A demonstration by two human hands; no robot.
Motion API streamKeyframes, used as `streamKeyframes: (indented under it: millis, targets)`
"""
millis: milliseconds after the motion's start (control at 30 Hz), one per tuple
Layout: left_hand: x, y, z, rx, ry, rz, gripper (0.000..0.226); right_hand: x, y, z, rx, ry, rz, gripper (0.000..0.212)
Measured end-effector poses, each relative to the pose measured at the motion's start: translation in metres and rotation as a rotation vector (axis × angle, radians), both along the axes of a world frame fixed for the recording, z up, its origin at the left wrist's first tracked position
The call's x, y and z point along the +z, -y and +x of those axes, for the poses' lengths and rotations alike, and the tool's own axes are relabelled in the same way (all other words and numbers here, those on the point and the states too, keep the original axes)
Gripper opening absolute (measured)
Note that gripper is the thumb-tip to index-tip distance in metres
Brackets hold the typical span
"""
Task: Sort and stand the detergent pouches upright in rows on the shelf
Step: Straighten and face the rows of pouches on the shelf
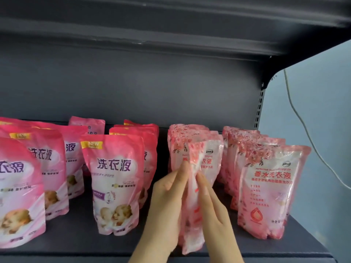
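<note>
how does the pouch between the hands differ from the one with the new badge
The held pouch is edge-on; the badge pouch faces forward. The left hand and right hand press the held pouch; the badge pouch stands free. The held pouch shows flowers, the badge pouch babies. Both are pink, upright.

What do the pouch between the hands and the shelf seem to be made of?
Pouch: likely thin plastic film, glossy; it shines, wrinkles and looks partly translucent. Shelf: probably painted sheet metal, matte dark grey; flat, thin-edged, with a slotted upright at the right.
</note>
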State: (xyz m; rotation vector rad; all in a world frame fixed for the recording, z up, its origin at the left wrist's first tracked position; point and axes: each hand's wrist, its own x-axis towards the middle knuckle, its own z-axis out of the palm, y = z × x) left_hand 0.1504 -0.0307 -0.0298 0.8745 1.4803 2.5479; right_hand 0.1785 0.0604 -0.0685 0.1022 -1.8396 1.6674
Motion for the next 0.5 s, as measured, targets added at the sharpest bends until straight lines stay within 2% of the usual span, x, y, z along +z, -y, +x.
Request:
streamKeyframes:
  millis: [33,133,167,233,333,400,500]
  targets:
    - [-0.004,-0.001,-0.001,-0.033,0.004,-0.028,0.047,-0.001,-0.001,0.002,0.031,-0.005,-0.015,0.044]
    - [-0.008,0.002,-0.003,-0.17,0.074,-0.026,0.065,-0.004,0.0,0.004,0.073,-0.044,-0.026,0.073]
    - [-0.011,0.004,-0.003,-0.209,0.079,-0.021,0.066,-0.006,0.0,0.003,0.051,-0.061,-0.027,0.074]
    - [-0.017,0.007,-0.002,-0.188,0.034,-0.029,0.062,-0.009,0.002,0.002,-0.055,-0.124,-0.024,0.049]
    - [-0.027,0.004,-0.032,0.061,0.013,-0.098,0.048,-0.012,0.004,0.006,-0.299,-0.245,-0.054,0.015]
    - [-0.037,-0.001,-0.041,0.103,0.036,-0.17,0.056,-0.01,-0.002,0.009,-0.388,-0.289,-0.092,0.022]
    - [-0.054,-0.011,-0.03,0.16,-0.051,-0.204,0.045,-0.007,-0.02,0.004,-0.315,-0.296,-0.117,0.027]
